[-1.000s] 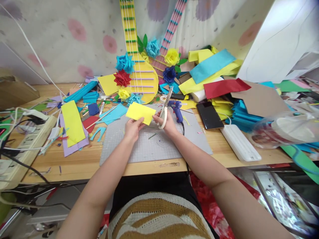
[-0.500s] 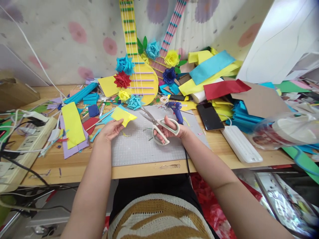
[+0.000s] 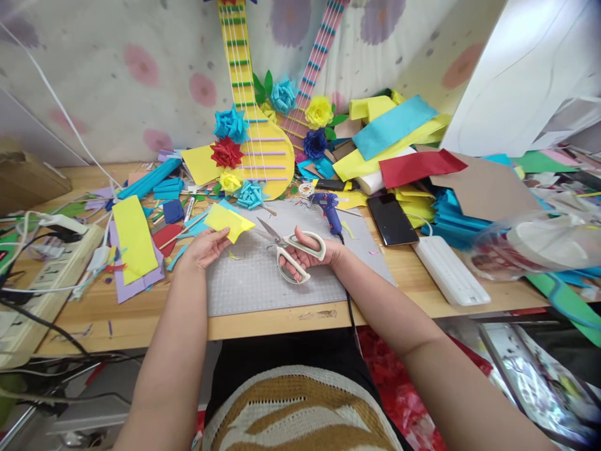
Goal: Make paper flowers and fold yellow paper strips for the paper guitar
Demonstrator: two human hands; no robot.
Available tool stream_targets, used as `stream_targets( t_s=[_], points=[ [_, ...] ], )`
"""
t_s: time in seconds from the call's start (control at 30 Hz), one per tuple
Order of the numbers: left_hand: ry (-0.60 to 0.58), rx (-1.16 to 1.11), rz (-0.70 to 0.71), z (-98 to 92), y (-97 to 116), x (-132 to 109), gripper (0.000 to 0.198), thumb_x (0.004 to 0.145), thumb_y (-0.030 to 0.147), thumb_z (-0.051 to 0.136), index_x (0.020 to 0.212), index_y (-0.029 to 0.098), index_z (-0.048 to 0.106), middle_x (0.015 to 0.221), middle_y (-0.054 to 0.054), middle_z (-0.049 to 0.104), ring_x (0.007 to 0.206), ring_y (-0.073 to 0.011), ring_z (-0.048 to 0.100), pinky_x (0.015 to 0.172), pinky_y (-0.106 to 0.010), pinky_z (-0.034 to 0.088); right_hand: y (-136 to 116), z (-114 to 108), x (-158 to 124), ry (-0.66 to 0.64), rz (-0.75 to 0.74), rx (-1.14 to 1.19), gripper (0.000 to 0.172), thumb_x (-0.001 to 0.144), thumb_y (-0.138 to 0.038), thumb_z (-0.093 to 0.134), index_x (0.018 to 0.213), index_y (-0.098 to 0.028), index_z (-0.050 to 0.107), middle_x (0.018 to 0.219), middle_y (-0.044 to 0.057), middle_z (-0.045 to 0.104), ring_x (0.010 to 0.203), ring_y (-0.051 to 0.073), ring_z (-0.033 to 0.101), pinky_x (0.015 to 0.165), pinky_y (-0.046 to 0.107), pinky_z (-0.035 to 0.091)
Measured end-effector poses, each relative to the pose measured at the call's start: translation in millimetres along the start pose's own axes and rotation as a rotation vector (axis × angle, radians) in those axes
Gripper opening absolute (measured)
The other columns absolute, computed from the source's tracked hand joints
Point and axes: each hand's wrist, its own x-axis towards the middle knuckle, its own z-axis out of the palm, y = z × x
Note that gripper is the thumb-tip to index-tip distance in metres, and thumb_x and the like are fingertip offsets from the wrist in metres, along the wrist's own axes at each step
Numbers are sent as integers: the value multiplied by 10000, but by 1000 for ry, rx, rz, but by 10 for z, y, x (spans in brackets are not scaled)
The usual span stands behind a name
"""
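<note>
Between the thumb and fingers of my left hand (image 3: pixel 206 246) is a small piece of yellow paper (image 3: pixel 228 220), its free end pointing right. My right hand (image 3: pixel 305 250) has its fingers through the white handles of a pair of scissors (image 3: pixel 278 240). The blades are spread and point left, with their tips close to the paper's right edge. Both hands are above a grey cutting mat (image 3: pixel 244 291), where small paper scraps lie. Behind the scissors, a blue glue gun (image 3: pixel 331 212) rests on the mat.
A yellow paper guitar (image 3: pixel 270 156) with paper flowers leans at the back. To the right lie a phone (image 3: pixel 392 219), a white power strip (image 3: pixel 451 270) and heaped coloured paper (image 3: pixel 394 128). Yellow paper (image 3: pixel 136 239) and a socket strip (image 3: pixel 56 275) with cables are on the left.
The scissors in my right hand have moved left, bringing their open blades nearer the yellow paper. My left hand keeps its hold on the paper. The whole view has shifted slightly.
</note>
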Motion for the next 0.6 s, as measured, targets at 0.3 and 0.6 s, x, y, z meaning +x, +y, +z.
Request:
stream_targets(
  t_s=[0.3,0.6],
  points=[
    [-45,14,34,34,-54,7,135,757,28,564,806,97,669,873,-92,721,681,-122,675,599,-161,556,20,-30,38,-50,-35,109,874,779,-753,67,983,-59,557,735,135,648,634,184,640,616,324,532],
    [-171,9,88,143,-188,8,225,679,84,670,901,119,661,952,-97,716,882,-195,677,789,-285,569,6,24,61,-75,-84,119,861,761,-778,124,980,-63,550,777,140,641,665,183,631,628,323,519]
  ],
)
